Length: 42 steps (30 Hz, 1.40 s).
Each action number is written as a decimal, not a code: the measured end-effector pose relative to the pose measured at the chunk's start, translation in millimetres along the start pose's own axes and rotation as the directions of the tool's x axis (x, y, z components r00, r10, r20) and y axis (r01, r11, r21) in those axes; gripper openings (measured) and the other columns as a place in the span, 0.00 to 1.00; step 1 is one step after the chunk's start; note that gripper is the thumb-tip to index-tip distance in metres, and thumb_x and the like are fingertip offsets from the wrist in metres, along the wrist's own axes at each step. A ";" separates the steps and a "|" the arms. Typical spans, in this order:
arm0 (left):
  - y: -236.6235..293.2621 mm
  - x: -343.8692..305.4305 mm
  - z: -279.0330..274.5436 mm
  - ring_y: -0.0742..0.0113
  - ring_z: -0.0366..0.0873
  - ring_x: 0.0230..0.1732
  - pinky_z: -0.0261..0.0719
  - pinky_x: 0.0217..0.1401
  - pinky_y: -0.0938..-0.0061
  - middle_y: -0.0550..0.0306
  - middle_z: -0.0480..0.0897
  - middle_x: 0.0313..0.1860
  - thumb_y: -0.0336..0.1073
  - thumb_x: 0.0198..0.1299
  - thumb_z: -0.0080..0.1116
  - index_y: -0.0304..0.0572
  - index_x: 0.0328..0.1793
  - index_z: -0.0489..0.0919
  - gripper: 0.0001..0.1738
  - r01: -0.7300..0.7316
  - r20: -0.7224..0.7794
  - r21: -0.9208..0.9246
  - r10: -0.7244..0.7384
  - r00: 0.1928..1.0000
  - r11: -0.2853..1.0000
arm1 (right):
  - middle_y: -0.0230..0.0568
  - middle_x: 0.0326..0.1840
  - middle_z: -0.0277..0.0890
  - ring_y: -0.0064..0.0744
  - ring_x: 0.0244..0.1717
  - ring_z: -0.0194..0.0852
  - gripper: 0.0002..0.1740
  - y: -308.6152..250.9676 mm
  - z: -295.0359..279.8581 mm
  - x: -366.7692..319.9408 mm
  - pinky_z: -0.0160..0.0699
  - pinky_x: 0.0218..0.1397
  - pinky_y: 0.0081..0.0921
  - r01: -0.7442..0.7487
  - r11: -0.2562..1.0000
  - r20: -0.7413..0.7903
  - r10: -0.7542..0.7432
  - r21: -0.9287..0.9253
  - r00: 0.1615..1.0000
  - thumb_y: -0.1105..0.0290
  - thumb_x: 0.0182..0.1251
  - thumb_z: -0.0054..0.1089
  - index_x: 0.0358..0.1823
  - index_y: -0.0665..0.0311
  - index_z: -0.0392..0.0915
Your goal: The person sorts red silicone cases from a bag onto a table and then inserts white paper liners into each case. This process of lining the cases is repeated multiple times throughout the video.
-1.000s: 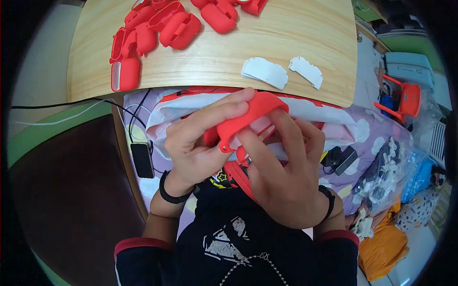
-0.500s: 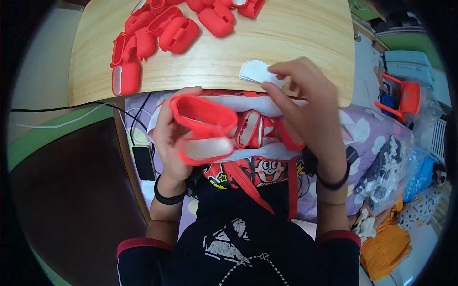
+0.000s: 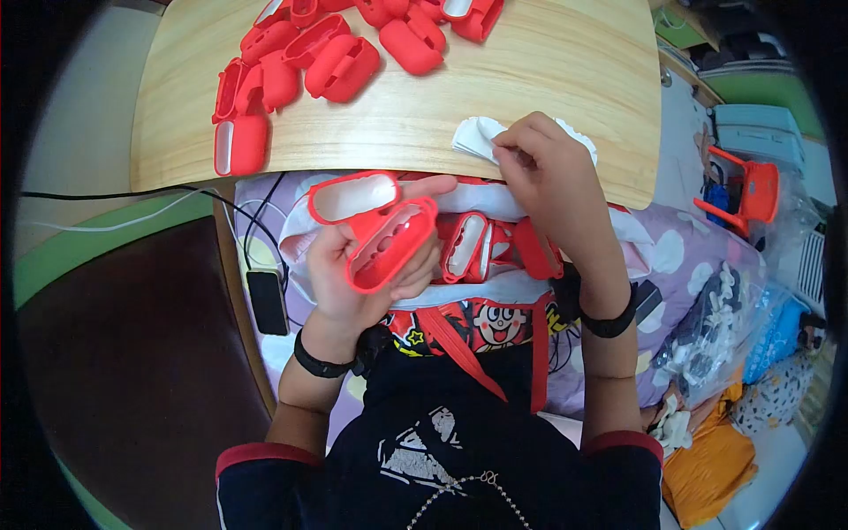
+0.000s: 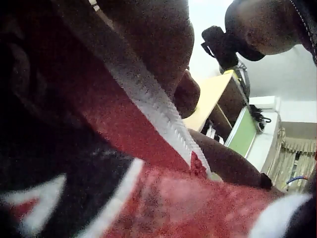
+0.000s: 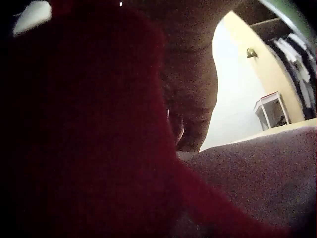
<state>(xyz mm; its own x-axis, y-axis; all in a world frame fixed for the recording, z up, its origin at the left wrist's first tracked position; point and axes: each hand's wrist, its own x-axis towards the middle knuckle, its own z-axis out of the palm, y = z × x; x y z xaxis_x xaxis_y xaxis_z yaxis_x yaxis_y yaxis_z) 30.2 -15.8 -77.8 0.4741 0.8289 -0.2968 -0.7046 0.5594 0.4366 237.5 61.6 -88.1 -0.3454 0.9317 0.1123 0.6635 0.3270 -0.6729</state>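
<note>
In the head view my left hand (image 3: 337, 287) holds a red silicone earbud case cover (image 3: 408, 243), its lid flipped open and the white lid lining facing up. The index finger stretches out behind the lid. At the table's near edge my right hand (image 3: 561, 181) pinches a thin white die-cut sheet (image 3: 488, 130), which bends up from a small stack of white sheets (image 3: 465, 140). Below the hands, an unzipped red and white bag (image 3: 521, 289) holds more red covers (image 3: 464, 247). The wrist views show mostly dark, close-up bag fabric (image 4: 148, 134) and parts of the hands.
Several red case covers (image 3: 344, 71) lie in a cluster at the far left of the wooden table (image 3: 548, 53). More white sheets (image 3: 580, 137) lie partly behind the right hand. A phone (image 3: 267, 302) with cables rests at left. Plastic bags (image 3: 715, 327) and a red stool (image 3: 758, 190) are at right.
Both hands were on the red cover at first. The right hand let go and moved to the white stack, where it now pinches a sheet. The left hand has turned the open cover.
</note>
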 end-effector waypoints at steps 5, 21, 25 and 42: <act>1.2 3.7 6.2 0.75 0.52 0.14 0.51 0.15 0.81 0.62 0.61 0.18 0.54 0.62 0.36 0.22 0.69 0.60 0.41 0.094 0.009 -0.051 -0.094 0.996 0.994 | 0.42 0.35 0.75 0.42 0.34 0.77 0.07 -28.9 -19.2 -7.5 0.76 0.39 0.35 0.125 0.990 -0.276 -0.140 -0.069 0.951 0.76 0.57 0.60 0.37 0.66 0.80; -19.8 -4.7 8.9 0.52 0.78 0.57 0.73 0.64 0.62 0.38 0.78 0.56 0.42 0.61 0.32 0.24 0.61 0.71 0.31 -0.097 0.091 -0.325 0.133 0.987 0.941 | 0.43 0.41 0.77 0.38 0.46 0.79 0.15 -90.7 -15.7 -67.8 0.72 0.61 0.53 0.527 0.837 0.028 -0.529 -0.148 0.848 0.70 0.48 0.62 0.39 0.68 0.80; -21.5 -4.4 -1.9 0.51 0.77 0.56 0.75 0.62 0.61 0.38 0.78 0.55 0.55 0.66 0.29 0.25 0.61 0.70 0.37 -0.027 0.118 -0.223 0.054 0.992 0.974 | 0.44 0.40 0.74 0.38 0.44 0.77 0.15 -89.1 -11.0 -65.2 0.73 0.62 0.57 0.530 0.839 0.024 -0.531 -0.128 0.847 0.70 0.45 0.58 0.37 0.70 0.78; 16.0 -15.1 5.9 0.48 0.78 0.45 0.74 0.50 0.58 0.39 0.80 0.42 0.39 0.63 0.47 0.29 0.58 0.72 0.22 0.079 -0.077 0.997 0.218 0.973 -0.002 | 0.46 0.54 0.74 0.43 0.55 0.74 0.24 -27.8 -16.7 -101.5 0.68 0.63 0.47 0.201 0.948 0.036 -0.198 -0.248 0.980 0.67 0.53 0.67 0.53 0.62 0.77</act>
<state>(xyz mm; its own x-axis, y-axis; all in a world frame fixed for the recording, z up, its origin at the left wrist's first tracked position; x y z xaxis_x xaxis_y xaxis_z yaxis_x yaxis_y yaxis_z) 14.9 -19.4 -61.3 0.2674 0.9282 -0.2588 0.5647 0.0667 0.8226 265.2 -39.4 -68.6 -0.4937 0.8421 0.2169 0.7240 0.5362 -0.4338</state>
